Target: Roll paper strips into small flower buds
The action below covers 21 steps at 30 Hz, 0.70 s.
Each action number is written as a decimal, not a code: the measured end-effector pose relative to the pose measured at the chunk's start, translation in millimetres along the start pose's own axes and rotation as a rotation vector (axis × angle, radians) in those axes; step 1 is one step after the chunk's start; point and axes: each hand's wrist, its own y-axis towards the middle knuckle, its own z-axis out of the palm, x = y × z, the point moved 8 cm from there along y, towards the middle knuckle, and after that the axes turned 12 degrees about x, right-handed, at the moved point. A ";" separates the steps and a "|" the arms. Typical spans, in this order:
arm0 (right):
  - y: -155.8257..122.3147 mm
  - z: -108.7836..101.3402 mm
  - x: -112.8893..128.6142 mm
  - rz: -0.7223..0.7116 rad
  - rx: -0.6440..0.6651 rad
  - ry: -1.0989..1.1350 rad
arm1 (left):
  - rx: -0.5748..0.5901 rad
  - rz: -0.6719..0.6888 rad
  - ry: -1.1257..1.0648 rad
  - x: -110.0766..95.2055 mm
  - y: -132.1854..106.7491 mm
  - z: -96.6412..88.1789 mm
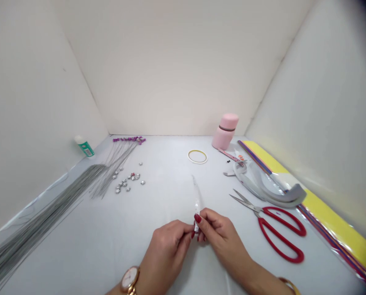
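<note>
A narrow white paper strip [197,196] stands up from between my fingertips, its far end curving away over the table. My right hand [218,229] pinches it between thumb and fingers near its lower end. Against the same lower end, the thumb and forefinger of my left hand [172,241] are pressed together. The folds at that end are partly hidden by my fingers. Left of my hands lie several small silver folded stars [124,182], one with a red mark. Red-handled scissors [258,209] rest to the right with their blades slightly apart.
Grey wires [48,205] lie along the left, some tipped with purple pieces [129,140]. A glue stick [85,147] is at the left wall. A tape ring [197,156], pink bottle [225,132], cutter [230,156], silver strips [263,190] and coloured sheets [324,213] are farther back and right.
</note>
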 end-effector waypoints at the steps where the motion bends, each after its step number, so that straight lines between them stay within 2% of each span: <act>1: -1.2 -2.7 4.7 -0.041 -0.027 -0.085 | 0.011 -0.093 -0.156 8.9 0.9 1.6; 3: -3.8 -5.5 15.2 -0.140 -0.068 -0.274 | 0.053 -0.265 -0.489 25.5 1.7 11.3; 5: -5.4 -5.1 20.9 -0.203 -0.076 -0.393 | 0.111 -0.369 -0.794 34.3 2.1 24.8; 8: -4.0 -5.7 15.7 -0.162 -0.063 -0.356 | 0.131 -0.420 -1.040 38.0 2.4 34.6; 12: -2.8 -6.9 5.4 -0.059 -0.062 -0.197 | 0.050 -0.341 -1.005 32.1 3.6 24.8; 15: -3.7 -5.0 9.1 -0.091 -0.050 -0.235 | -0.019 -0.281 -0.865 26.6 4.3 13.1; 18: -5.2 -3.7 15.3 -0.156 -0.046 -0.319 | -0.035 -0.323 -0.829 30.5 3.9 11.6; 21: -5.5 -4.4 18.2 -0.195 -0.062 -0.326 | 0.020 -0.391 -0.964 36.8 3.9 21.5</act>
